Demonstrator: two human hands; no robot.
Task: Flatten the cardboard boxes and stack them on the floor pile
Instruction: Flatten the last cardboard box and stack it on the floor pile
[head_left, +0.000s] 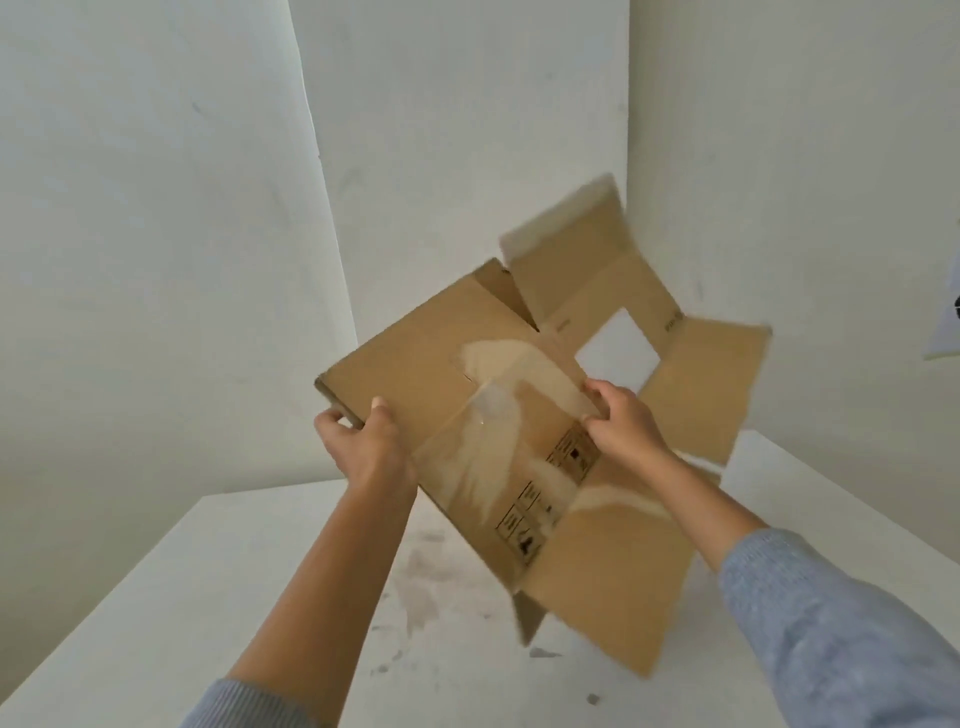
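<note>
A brown cardboard box (441, 358) is held up in the air above a white table, tilted, with its flaps spread open at both ends so the wall shows through it. Torn tape patches and black printed symbols mark its near side. My left hand (363, 436) grips the box's left edge, thumb on the near face. My right hand (618, 415) pinches the near panel's upper edge at the middle. The far flaps are blurred. No floor pile is in view.
A white table (260, 597) with dark smudges lies under the box, its top running to the lower left. White walls meet in a corner behind. A white sheet of paper (948, 322) hangs on the right wall.
</note>
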